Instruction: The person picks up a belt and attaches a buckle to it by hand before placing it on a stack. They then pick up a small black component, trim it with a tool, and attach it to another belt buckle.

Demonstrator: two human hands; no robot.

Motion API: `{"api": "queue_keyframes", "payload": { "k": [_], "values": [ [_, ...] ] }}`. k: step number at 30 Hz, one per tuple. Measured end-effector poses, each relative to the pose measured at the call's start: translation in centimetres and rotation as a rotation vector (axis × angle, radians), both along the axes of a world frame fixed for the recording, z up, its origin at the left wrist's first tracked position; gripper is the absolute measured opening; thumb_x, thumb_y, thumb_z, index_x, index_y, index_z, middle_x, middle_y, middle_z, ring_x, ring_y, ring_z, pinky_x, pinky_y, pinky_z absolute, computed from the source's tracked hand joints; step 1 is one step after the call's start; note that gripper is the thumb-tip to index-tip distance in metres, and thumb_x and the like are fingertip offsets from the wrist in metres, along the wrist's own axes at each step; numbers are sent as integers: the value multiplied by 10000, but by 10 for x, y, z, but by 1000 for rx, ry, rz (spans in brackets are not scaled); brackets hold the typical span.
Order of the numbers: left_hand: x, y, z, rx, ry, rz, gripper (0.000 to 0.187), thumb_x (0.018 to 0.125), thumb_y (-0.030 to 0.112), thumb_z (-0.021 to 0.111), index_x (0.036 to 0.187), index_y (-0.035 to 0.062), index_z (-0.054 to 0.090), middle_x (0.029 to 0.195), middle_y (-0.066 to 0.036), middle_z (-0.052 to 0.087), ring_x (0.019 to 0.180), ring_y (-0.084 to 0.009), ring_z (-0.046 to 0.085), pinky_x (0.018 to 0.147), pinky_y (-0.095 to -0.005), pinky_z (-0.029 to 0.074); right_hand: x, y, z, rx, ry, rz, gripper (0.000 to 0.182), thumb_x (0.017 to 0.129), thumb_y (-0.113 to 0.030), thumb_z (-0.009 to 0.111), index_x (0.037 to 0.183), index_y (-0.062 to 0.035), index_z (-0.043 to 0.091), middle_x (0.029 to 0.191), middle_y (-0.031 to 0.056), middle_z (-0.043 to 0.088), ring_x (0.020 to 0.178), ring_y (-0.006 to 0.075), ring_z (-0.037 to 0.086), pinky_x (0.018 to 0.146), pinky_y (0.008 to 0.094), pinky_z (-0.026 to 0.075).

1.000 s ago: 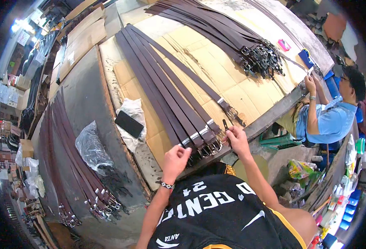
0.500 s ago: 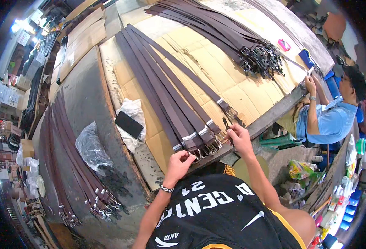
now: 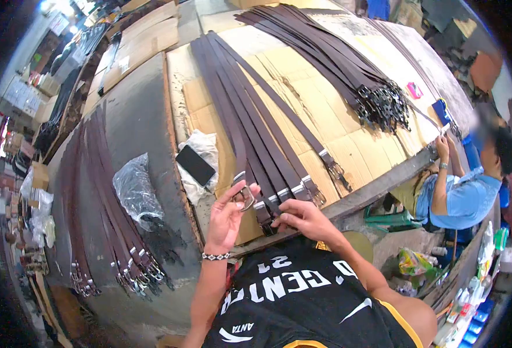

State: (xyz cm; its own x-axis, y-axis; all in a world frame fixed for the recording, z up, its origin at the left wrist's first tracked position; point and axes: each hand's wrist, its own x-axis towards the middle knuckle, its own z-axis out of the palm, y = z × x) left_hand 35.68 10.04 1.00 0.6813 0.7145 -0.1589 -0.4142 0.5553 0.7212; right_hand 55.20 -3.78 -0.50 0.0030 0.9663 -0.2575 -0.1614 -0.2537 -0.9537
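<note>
Dark brown leather belts (image 3: 247, 127) lie fanned lengthwise on the cardboard, their buckle ends towards me. My left hand (image 3: 227, 214) has the silver buckle (image 3: 247, 198) of the leftmost belt between its fingers, raised off the table. Close by, my right hand (image 3: 305, 220) is pinched, with its fingertips at the dark end (image 3: 266, 225) of a neighbouring belt; what is in the pinch is hidden. More buckled ends (image 3: 311, 191) rest just beyond the right hand. One belt (image 3: 332, 163) lies apart on the right.
A phone (image 3: 195, 165) lies on a white cloth (image 3: 206, 142) left of the belts. A clear plastic bag (image 3: 137, 191) and more belts (image 3: 102, 197) are further left. Another belt pile (image 3: 325, 58) lies at the back. A person in blue (image 3: 471, 194) sits at the right edge.
My left hand has lifted a buckle off the table. My right hand, which held a small dark strip upright, has moved left towards the left hand. The view has shifted.
</note>
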Motion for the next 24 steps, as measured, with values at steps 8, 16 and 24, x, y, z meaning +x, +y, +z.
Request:
{"api": "queue_keyframes", "payload": {
  "k": [8, 16, 24],
  "values": [
    [5, 5, 16, 83, 42, 27, 293, 993, 36, 522, 1255, -41, 629, 1230, -197, 668, 1143, -231, 648, 993, -349, 515, -31, 41, 15, 165, 33, -123, 188, 985, -124, 608, 1065, 40, 652, 905, 53, 713, 825, 95, 639, 746, 269, 514],
    [4, -2, 9, 51, 89, 10, 286, 1024, 118, 538, 1250, -28, 634, 1188, -114, 692, 1028, -160, 673, 870, -288, 555, -47, 58, 8, 252, 103, -251, 169, 962, -91, 642, 1041, 53, 684, 918, 54, 715, 827, 89, 645, 740, 246, 520],
    [5, -4, -5, 66, 144, 51, 250, 1017, 106, 544, 1201, -20, 656, 1147, -96, 702, 946, -141, 694, 799, -275, 580, -49, 54, 4, 258, -44, -287, 177, 961, -70, 635, 1061, 69, 679, 872, 50, 715, 783, 80, 652, 694, 239, 530]
  ]
}}
